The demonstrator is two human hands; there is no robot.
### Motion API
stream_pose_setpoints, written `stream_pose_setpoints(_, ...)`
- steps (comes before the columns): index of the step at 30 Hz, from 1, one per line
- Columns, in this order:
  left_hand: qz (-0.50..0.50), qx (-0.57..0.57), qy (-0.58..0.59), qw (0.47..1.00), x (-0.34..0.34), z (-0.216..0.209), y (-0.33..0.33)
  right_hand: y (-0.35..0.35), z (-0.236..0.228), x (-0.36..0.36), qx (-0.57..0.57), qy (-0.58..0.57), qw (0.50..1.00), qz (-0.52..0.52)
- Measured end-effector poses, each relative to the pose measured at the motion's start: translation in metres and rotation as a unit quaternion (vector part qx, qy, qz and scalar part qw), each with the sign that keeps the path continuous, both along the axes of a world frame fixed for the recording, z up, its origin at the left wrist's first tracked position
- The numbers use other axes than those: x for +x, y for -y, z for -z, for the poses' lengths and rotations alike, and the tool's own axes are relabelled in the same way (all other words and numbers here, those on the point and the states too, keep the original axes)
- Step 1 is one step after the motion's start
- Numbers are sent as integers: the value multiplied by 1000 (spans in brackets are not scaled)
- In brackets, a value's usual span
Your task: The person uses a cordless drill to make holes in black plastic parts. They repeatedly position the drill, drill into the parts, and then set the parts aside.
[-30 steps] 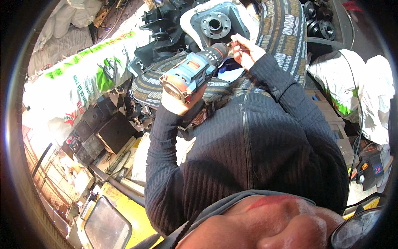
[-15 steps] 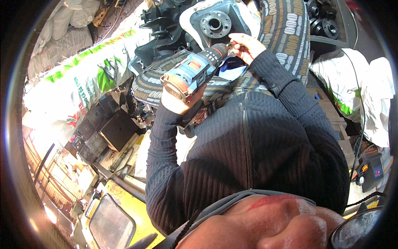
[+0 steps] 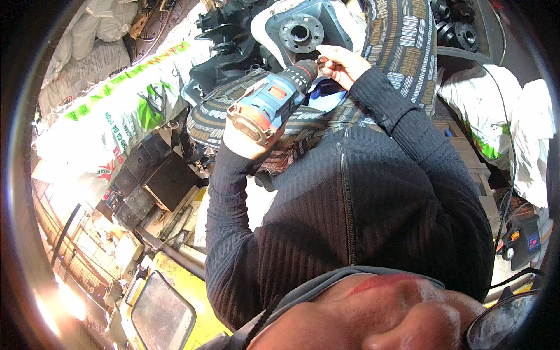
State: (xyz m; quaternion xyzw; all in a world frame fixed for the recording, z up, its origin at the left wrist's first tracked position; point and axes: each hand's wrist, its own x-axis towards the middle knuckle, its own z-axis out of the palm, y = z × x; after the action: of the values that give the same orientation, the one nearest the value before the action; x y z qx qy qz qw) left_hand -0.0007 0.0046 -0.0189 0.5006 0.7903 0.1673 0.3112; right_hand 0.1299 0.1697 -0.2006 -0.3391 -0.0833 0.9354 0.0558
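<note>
My left hand grips the handle of a blue and black cordless drill, which points up and to the right. My right hand pinches the small bit at the tip of the drill's chuck. Just beyond the chuck lies a dark grey metal housing with a round bolted flange. It rests on a cloth with a black and tan pattern. Both arms are in dark ribbed sleeves.
White printed sacks lie piled at the left, with black boxes below them. More dark flanged castings sit at the top right. A yellow machine part with a mirror is at the bottom left, and a white bag is at the right.
The hands and drill keep nearly the same pose. The view has shifted slightly.
</note>
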Motion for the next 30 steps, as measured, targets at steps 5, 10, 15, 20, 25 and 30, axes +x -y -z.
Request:
stream_pose_setpoints(5,4,-44,-37,998,-10,9,-15,0,9,0,-37,85,996,-3)
stream_pose_setpoints(10,9,-20,-125,992,-22,26,-36,9,22,-11,88,106,990,-20)
stream_pose_setpoints(15,164,-20,-188,968,-31,22,-65,12,33,-25,139,105,983,-59)
stream_pose_setpoints(20,54,-107,-26,993,-35,8,-82,14,28,-27,181,145,971,-58)
stream_pose_setpoints(25,89,-147,-57,983,-45,15,-82,12,21,-27,199,148,966,-78)
stream_pose_setpoints(30,164,-99,-130,973,-47,23,-82,14,21,-31,190,162,966,-68)
